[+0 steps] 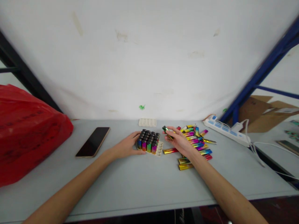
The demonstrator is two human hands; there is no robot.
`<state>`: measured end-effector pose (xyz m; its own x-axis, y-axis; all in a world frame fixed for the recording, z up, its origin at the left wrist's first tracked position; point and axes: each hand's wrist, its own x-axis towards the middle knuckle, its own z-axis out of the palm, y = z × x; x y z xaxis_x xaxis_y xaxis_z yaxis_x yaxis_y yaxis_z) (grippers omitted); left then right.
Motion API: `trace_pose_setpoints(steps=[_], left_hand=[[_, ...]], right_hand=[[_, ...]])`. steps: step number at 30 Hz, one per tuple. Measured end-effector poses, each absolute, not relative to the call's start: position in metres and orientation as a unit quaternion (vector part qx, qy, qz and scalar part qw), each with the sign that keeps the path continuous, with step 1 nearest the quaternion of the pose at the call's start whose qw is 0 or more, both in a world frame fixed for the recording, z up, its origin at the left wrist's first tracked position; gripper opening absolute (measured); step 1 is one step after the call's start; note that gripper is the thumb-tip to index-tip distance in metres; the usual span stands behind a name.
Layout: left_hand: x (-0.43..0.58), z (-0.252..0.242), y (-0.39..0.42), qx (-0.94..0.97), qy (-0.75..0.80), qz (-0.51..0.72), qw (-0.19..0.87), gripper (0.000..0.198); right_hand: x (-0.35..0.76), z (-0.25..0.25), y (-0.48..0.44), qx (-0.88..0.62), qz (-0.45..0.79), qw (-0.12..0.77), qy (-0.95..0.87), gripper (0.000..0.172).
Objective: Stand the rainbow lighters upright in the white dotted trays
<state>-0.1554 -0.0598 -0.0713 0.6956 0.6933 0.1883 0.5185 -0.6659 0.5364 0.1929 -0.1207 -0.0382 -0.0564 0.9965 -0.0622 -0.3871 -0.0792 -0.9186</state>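
The right hand [177,138]'s thumb and fingers are clamped on a lighter [166,130], tilted, its dark end pointing up and left. Just left of that grip, lighters [149,141] stand upright in a tray [159,150], whose end nearest the right hand shows bare cups. The left hand [128,145] spans the tray's far side from that grip, thumb and fingers apart around the block; whether they press on it, I cannot tell. Beneath and right of the right hand lies a loose pile [198,143]. Beyond the standing lighters is a second tray [147,122]. Further out: a phone [93,142] left of the left hand, then a red bag [30,133]; a power strip [225,130] right of the pile.
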Motion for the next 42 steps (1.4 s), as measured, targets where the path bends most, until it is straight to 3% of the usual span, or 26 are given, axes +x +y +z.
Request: trace_pose_setpoints(steps=[6,13,17,23,34,42], left_hand=[[-0.157,-0.075,-0.057,0.888,0.342,0.199,0.234,0.103],[-0.156,-0.074,-0.057,0.884,0.355,0.184,0.244,0.109],[-0.155,-0.073,-0.058,0.887,0.345,0.188,0.243,0.104],[-0.156,-0.073,-0.059,0.889,0.342,0.189,0.238,0.101],[-0.159,-0.078,-0.056,0.889,0.343,0.199,0.229,0.102],[-0.159,-0.078,-0.054,0.888,0.347,0.190,0.236,0.105]], right_hand=[[0.192,-0.032,-0.127,-0.417,0.573,0.527,-0.468,0.069],[0.193,-0.030,-0.126,-0.419,0.532,0.523,-0.518,0.069],[0.191,-0.032,-0.122,-0.420,0.509,0.533,-0.529,0.059],[0.186,-0.034,-0.125,-0.444,0.538,0.502,-0.511,0.065],[0.186,-0.042,-0.120,-0.505,0.506,0.454,-0.532,0.086],[0.181,-0.048,-0.121,-0.542,0.464,0.461,-0.528,0.064]])
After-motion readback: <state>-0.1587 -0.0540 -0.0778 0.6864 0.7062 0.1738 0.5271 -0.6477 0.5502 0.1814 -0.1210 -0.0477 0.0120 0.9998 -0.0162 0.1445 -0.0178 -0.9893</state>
